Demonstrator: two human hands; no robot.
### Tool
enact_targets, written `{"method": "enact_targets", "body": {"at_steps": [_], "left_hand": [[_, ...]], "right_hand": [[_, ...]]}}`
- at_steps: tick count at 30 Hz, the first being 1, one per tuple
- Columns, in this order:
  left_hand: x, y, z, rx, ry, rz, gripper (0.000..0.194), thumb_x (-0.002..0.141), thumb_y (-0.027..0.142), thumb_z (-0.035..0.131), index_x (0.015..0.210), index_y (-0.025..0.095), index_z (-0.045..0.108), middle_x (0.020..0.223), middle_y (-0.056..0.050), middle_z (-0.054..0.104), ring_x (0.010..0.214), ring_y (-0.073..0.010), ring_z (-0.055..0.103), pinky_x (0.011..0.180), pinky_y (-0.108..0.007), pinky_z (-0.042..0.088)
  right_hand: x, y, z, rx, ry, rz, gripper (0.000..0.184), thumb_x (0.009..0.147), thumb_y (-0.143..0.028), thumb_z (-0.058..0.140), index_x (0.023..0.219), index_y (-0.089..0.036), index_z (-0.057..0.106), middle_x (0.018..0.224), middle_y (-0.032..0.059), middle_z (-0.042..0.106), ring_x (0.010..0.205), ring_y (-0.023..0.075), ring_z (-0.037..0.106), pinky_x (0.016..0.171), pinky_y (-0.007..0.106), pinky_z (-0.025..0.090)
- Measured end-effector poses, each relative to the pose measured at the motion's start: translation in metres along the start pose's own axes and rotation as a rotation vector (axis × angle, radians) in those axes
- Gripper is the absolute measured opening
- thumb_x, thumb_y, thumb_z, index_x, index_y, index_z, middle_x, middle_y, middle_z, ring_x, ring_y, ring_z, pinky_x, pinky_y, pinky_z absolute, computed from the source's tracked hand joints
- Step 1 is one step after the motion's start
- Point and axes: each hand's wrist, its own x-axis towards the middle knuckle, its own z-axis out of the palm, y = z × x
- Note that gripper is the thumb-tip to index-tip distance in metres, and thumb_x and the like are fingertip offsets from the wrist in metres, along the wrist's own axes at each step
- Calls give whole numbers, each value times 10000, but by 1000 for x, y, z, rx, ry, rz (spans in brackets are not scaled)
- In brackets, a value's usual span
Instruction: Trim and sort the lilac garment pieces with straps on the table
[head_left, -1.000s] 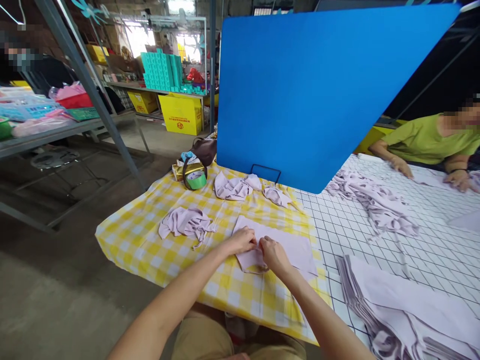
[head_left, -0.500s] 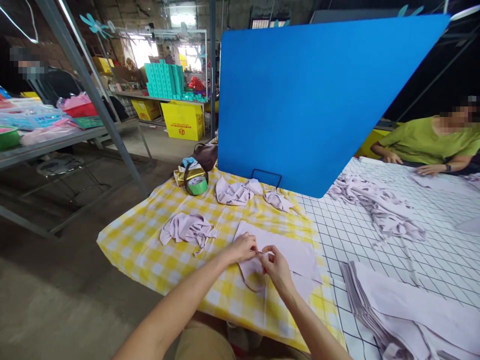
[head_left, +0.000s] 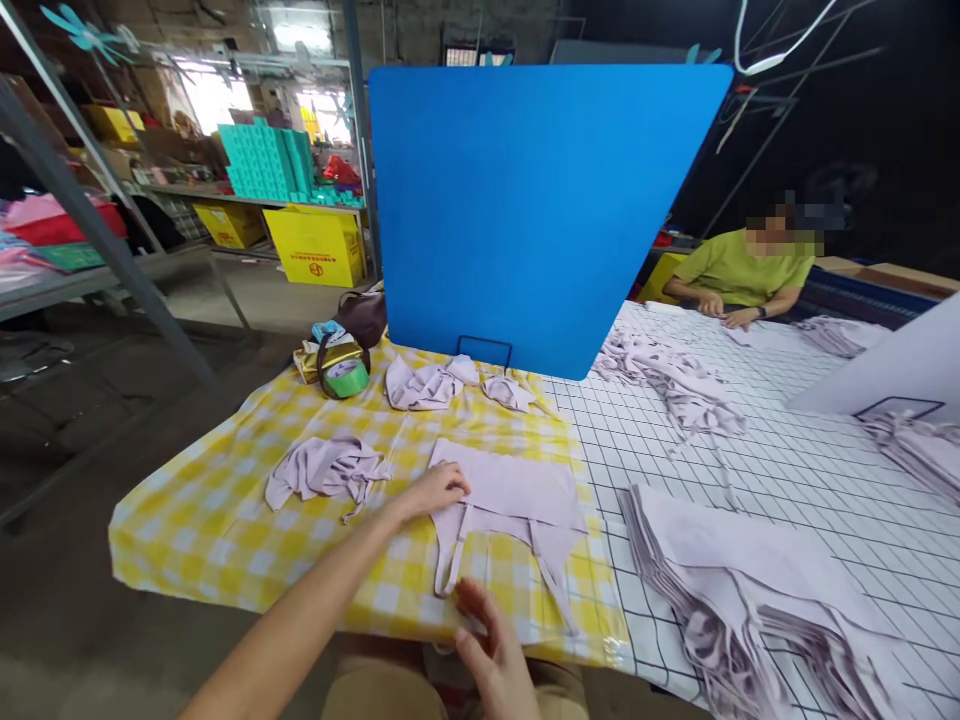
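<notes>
A pale lilac camisole top [head_left: 517, 485] lies flat on the yellow checked cloth, its thin straps pointing toward me. My left hand [head_left: 441, 487] rests on its left part beside the base of one strap, fingers curled and pressed together on the fabric. Just below that strap's looped end, at the table's front edge, my right hand [head_left: 495, 650] has thumb and fingers apart with nothing between them. A crumpled lilac garment [head_left: 326, 472] sits left of my left hand.
On the right, a stack of folded lilac garments [head_left: 757, 550] lies on the white grid cloth [head_left: 600, 440]. A blue board [head_left: 525, 220] stands at the back. Green tape [head_left: 348, 378] and lilac pieces [head_left: 427, 382] lie before it. A co-worker [head_left: 742, 270] handles fabric at far right.
My right hand has left the fabric beside my left hand, come toward me and opened. The strap now lies extended toward the front edge. The view has turned right.
</notes>
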Motion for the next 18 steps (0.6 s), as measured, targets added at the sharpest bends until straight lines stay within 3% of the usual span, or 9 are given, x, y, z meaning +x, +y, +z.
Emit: {"method": "enact_targets", "body": {"at_steps": [3,5,6,8,11,15,18], "left_hand": [[9,-3,-7,57,159,-198,300,772,64,414,970,160,618,1016,-51,585,947,-149,545,849,-239,410],[17,-6,-10,104,269,-352,295,805,105,403,1050,120,567,1113,-120,535,1008,-204,530,864,-309,407],[21,-7,-12,123,303,-423,284,812,144,426,1060,99,555,1140,-157,513,1020,-240,528,853,-346,410],[29,-8,-14,141,330,-535,294,794,218,497,1039,64,556,1164,-222,488,1017,-304,535,817,-396,419],[41,-10,-17,122,303,-599,275,728,248,590,936,67,595,1117,-237,531,1013,-332,545,797,-391,421],[50,-17,-24,4,210,-575,110,602,176,659,664,103,605,809,-145,646,876,-306,600,720,-332,435],[48,-19,-31,-152,183,-501,59,611,173,615,606,121,588,667,-68,638,728,-242,615,628,-283,435]], "right_hand": [[43,-37,-38,-458,126,-138,307,716,-361,535,950,-188,631,956,96,663,880,248,609,723,338,482],[83,-69,-68,-850,289,-125,303,755,-246,444,1008,-175,595,960,83,638,865,203,599,763,305,457],[103,-83,-82,-912,349,-94,304,742,-204,443,1003,-153,590,968,105,625,880,214,590,780,315,442],[138,-104,-105,-976,419,-42,244,733,-186,461,934,-139,589,972,145,606,935,253,569,779,343,420],[172,-114,-120,-1016,439,49,74,702,-215,543,737,-153,563,823,161,613,869,305,577,696,369,405],[186,-109,-117,-1016,379,84,138,690,-188,553,588,-206,460,677,87,591,767,261,576,635,321,374],[186,-111,-117,-964,344,60,140,696,-177,525,601,-218,430,640,34,563,715,209,556,602,280,357]]}}
